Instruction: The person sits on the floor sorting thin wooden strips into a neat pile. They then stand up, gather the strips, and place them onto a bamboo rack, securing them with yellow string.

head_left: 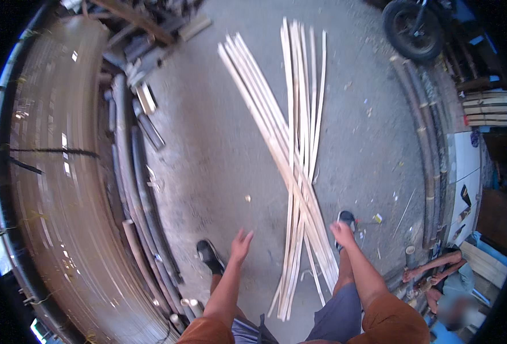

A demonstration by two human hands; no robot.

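Long pale split-bamboo strips lie on the concrete floor in two loose bundles, crossing each other in an X in front of me. My left hand hovers left of the strips, its fingers apart and nothing in it. On the other side, my right hand is beside the strips' near right end, over my right shoe. Its fingers look curled in, and I see nothing held in them. Neither hand appears to touch the bundles. My left shoe is planted left of the strips.
Dark bamboo poles lie along the left, beside a large stack of long slats. More poles and a wheel stand at right. A seated co-worker's arms reach in at lower right. Small scraps litter the floor.
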